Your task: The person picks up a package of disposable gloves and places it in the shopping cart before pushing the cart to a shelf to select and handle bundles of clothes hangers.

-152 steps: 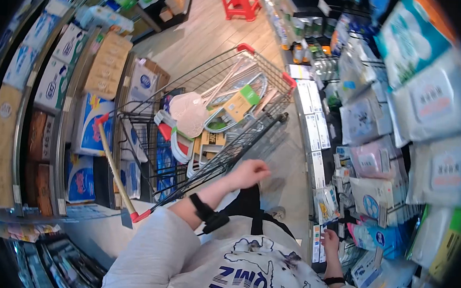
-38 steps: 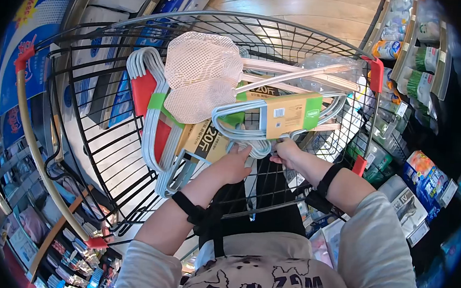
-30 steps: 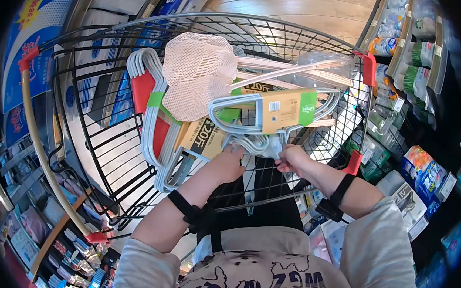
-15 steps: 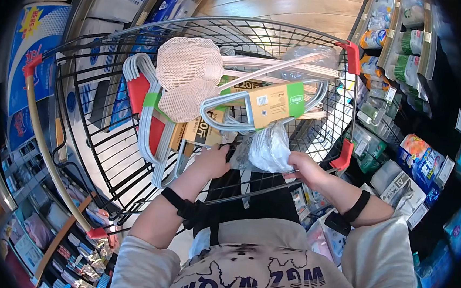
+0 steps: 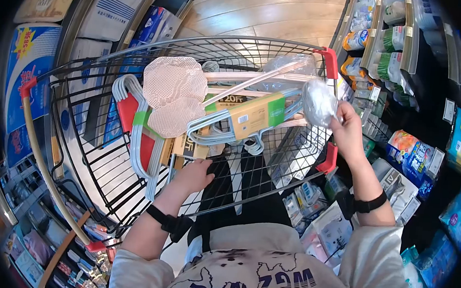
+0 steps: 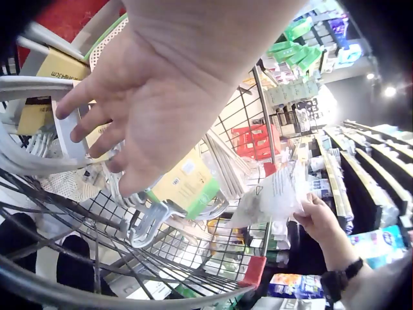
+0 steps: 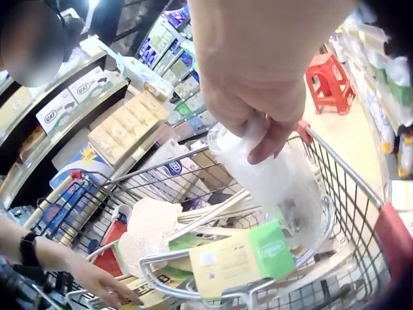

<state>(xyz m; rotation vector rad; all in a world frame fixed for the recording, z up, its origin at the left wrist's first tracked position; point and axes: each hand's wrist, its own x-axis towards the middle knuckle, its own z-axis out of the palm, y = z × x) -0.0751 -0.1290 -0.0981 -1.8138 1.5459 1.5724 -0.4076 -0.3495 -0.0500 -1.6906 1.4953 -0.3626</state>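
Observation:
My right hand (image 5: 349,133) pinches the gathered end of a clear plastic bag (image 5: 319,103) with whitish contents, held up over the cart's right end. In the right wrist view the bag (image 7: 281,177) hangs from thumb and fingers, above hangers (image 7: 235,258) in a cardboard sleeve. My left hand (image 5: 194,175) is low over the cart's near side, by a card-banded hanger bundle. Its fingers extend loosely in the left wrist view, beside pale hangers (image 6: 32,152). Mesh fly swatters (image 5: 175,85) lie across the pile, their handles pointing right.
The wire shopping cart (image 5: 189,43) has red corner caps and a handle (image 5: 44,172) at left. Another clear bag (image 5: 296,65) lies at its far right. Tissue packs (image 5: 32,82) fill the left shelves; packaged goods (image 5: 416,153) line the right. A red stool (image 7: 329,84) stands in the aisle.
The cart has come close since the oldest frame. The right hand has lifted the plastic bag out from near the hangers, up and rightward. The left hand has moved slightly left, off the hangers.

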